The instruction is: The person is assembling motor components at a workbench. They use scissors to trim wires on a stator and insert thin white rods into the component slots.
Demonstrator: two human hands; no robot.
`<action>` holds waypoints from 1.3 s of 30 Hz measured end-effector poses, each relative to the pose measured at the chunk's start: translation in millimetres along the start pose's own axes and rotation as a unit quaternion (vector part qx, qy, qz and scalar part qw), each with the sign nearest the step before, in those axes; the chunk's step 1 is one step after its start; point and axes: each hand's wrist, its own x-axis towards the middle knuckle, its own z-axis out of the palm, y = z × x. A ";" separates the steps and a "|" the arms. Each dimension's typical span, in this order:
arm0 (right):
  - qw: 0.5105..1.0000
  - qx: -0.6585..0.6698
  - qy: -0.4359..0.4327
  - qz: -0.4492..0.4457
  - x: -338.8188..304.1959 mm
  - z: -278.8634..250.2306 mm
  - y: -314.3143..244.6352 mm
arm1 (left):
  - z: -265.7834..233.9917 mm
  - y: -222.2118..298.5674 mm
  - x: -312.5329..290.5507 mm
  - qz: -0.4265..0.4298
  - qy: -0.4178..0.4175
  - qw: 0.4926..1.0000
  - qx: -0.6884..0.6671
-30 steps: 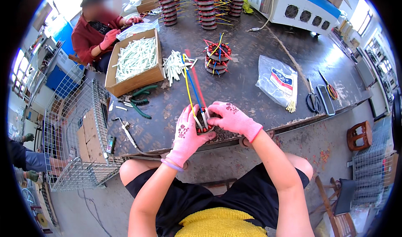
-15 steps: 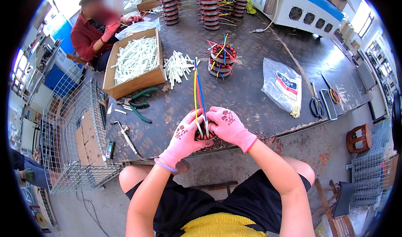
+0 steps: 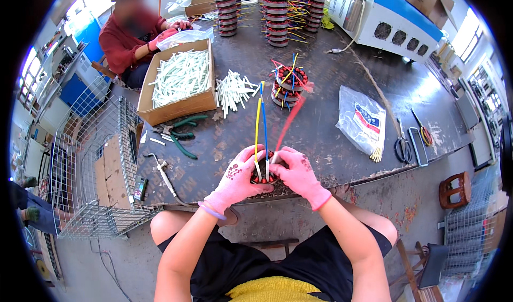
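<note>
My left hand (image 3: 236,175), in a pink glove, is closed round the side of a small wound stator (image 3: 273,179) at the table's front edge. A yellow wire (image 3: 257,123) and a blue wire (image 3: 265,123) rise upright from it, with white sleeves (image 3: 267,169) at their bases. Leaning to the right, a red wire (image 3: 289,121) is smeared by motion. My right hand (image 3: 299,175), gloved alike, pinches at the red wire's base, where a pale sleeve shows between the fingertips. Both hands partly hide the stator.
Beyond stand two stacked stators (image 3: 288,85) and taller stator stacks (image 3: 277,21). Leftward are a carton of white sleeves (image 3: 179,102), loose sleeves (image 3: 233,91), green-handled pliers (image 3: 184,136) and a torch (image 3: 166,176). A plastic bag (image 3: 360,123) and scissors (image 3: 402,148) lie right. A co-worker (image 3: 125,43) sits far left.
The red wire has swung from upright beside the others to a rightward lean. My right hand has moved slightly right and down, now pinching at its base. The whole view has shifted slightly.
</note>
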 end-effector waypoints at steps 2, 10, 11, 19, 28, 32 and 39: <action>0.998 0.053 0.004 0.012 -12.9 -3.6 2.9 | 1.4 1.5 -1.6 -0.007 -0.005 1.000 -0.003; 0.994 -0.032 -0.002 -0.100 -12.4 -7.8 0.4 | -9.9 15.8 -0.9 -0.016 0.007 0.999 -0.040; 0.994 -0.034 0.007 -0.101 -16.0 -7.4 3.0 | -11.4 26.0 2.2 -0.032 0.020 0.996 -0.084; 0.987 -0.071 0.048 -0.139 -15.1 1.7 7.3 | -3.1 50.5 30.3 -0.037 0.089 0.971 -0.219; 0.994 -0.046 0.018 -0.095 -22.3 -8.5 14.5 | -5.9 38.4 33.6 -0.036 0.042 0.964 -0.259; 0.998 0.054 0.021 0.010 -37.7 -28.9 -2.1 | -35.4 24.6 9.4 -0.076 0.052 0.924 -0.371; 0.998 -0.022 -0.002 0.057 -74.3 -36.2 5.2 | -89.3 -23.7 -53.4 -0.121 0.174 0.975 0.063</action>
